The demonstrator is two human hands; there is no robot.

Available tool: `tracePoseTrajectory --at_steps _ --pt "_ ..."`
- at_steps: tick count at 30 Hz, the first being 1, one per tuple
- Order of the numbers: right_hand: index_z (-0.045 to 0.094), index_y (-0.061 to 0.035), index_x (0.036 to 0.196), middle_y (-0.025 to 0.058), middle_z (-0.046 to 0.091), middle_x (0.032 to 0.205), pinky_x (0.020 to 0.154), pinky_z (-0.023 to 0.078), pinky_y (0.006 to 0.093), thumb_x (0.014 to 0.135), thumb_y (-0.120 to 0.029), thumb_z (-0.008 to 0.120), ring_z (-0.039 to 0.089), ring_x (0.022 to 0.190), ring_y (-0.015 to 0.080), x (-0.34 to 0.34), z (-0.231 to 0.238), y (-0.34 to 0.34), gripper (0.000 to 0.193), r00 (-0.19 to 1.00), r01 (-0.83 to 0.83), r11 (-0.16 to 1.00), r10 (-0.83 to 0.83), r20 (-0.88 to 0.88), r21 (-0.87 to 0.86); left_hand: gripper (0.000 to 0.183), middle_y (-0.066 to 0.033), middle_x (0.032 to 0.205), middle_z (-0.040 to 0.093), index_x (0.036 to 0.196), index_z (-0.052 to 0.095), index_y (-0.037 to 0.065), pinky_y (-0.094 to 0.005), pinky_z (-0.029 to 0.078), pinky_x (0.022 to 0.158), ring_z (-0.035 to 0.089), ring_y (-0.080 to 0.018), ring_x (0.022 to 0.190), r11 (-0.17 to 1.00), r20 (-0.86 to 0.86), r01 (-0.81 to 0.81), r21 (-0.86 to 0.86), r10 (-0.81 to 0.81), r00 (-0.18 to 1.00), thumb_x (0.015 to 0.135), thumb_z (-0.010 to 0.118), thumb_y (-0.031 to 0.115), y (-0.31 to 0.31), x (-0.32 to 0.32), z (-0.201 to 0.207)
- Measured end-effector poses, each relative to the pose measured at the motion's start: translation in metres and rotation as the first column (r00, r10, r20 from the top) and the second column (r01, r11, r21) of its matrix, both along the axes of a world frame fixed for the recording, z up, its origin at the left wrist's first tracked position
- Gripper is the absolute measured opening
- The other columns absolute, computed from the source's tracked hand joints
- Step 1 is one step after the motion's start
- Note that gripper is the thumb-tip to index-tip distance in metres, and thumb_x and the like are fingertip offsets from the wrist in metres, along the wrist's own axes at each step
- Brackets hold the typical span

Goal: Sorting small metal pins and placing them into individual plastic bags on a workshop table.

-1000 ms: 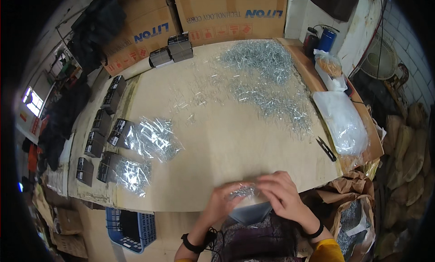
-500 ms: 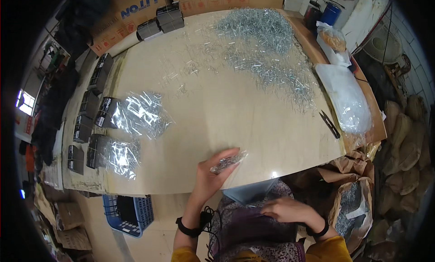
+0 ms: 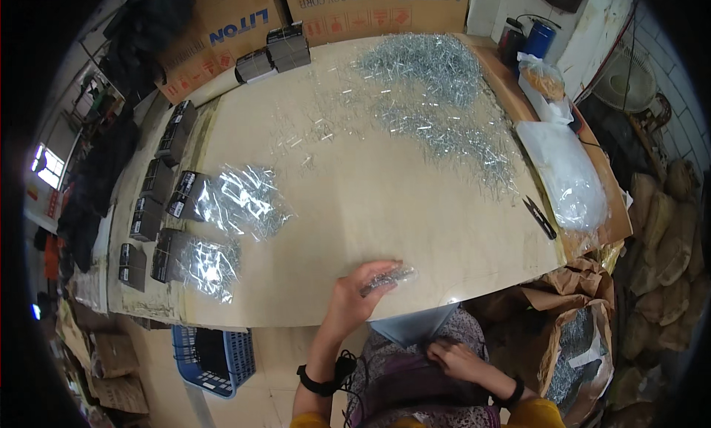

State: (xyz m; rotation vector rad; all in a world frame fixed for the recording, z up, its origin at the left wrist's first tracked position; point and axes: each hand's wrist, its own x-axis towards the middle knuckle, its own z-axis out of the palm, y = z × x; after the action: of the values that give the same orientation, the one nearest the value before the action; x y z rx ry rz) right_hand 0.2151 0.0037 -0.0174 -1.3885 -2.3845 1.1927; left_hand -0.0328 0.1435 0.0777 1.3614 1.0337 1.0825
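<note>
Near the front edge of the table my left hand point(image 3: 357, 293) is closed around a small clear plastic bag point(image 3: 396, 278) filled with thin metal pieces. The bag's end sticks out past the fingertips to the right. Over my lap, my right hand point(image 3: 458, 360) has its fingers curled together beside a blue-grey tray-like thing point(image 3: 415, 324) partly under the table edge. What those fingers hold, if anything, is hidden. A large pile of thin, shiny metal pieces point(image 3: 426, 65) lies at the far right of the table, with more strewn toward the middle.
Two clear bags of metal pieces point(image 3: 248, 198) lie at the left beside dark bundled packs point(image 3: 148, 217). Black thread snips point(image 3: 539, 219) and a white plastic bag stack point(image 3: 566, 172) are at the right edge. Below stand a blue basket point(image 3: 215, 361) and an open paper sack point(image 3: 574, 354).
The head view has shifted, so the table sits lower in the picture. My left hand still grips the small bag, now tilted flatter. My right hand's fingers have drawn in closer together.
</note>
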Motion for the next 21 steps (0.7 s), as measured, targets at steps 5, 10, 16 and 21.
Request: tracePoseTrajectory --at_steps 5,10,16,21 --pt "0.058 -0.0012 0.101 0.0134 0.061 0.090 0.067 0.050 0.0390 0.079 0.007 0.064 0.060 0.077 0.0343 0.003 0.097 0.048 0.024 0.906 0.014 0.998 -0.037 -0.421 -0.058 0.037 -0.0077 0.115 0.070 0.119 0.065 0.004 -0.0277 0.052 0.087 0.065 -0.0133 0.104 0.994 -0.144 0.108 0.016 -0.105 0.984 0.082 0.073 0.002 0.001 -0.002 -0.006" --pt "0.063 0.0010 0.100 0.0124 0.059 0.087 0.072 0.048 0.0382 0.080 0.003 0.066 0.059 0.080 0.0299 -0.030 0.154 0.103 0.020 0.894 0.253 0.826 -0.001 -0.447 0.504 0.040 -0.0084 0.114 0.069 0.118 0.065 0.000 -0.0274 0.051 0.091 0.064 -0.0126 0.105 0.995 -0.170 0.101 0.011 -0.098 0.981 0.080 0.075 -0.001 -0.001 -0.003 0.001" --pt "0.065 -0.0034 0.097 0.0088 0.052 0.092 0.074 0.041 0.0358 0.079 -0.006 0.068 0.052 0.081 0.0270 -0.067 0.163 0.145 0.019 0.963 0.143 0.738 0.051 -0.266 0.660 0.038 -0.0092 0.107 0.071 0.118 0.064 0.001 -0.0263 0.053 0.083 0.066 -0.0115 0.096 0.996 -0.205 0.072 0.049 -0.061 0.977 0.081 0.075 0.004 -0.002 -0.005 -0.004" --pt "0.068 -0.0090 0.096 0.0044 0.052 0.092 0.080 0.035 0.0348 0.077 -0.011 0.072 0.051 0.088 0.0219 -0.073 0.149 0.151 0.019 0.949 0.211 0.729 0.007 -0.315 0.651 0.039 -0.0115 0.102 0.071 0.120 0.062 0.003 -0.0271 0.052 0.080 0.066 -0.0122 0.090 0.992 -0.384 0.098 -0.086 -0.124 0.915 0.083 0.074 0.007 0.000 -0.009 -0.002"
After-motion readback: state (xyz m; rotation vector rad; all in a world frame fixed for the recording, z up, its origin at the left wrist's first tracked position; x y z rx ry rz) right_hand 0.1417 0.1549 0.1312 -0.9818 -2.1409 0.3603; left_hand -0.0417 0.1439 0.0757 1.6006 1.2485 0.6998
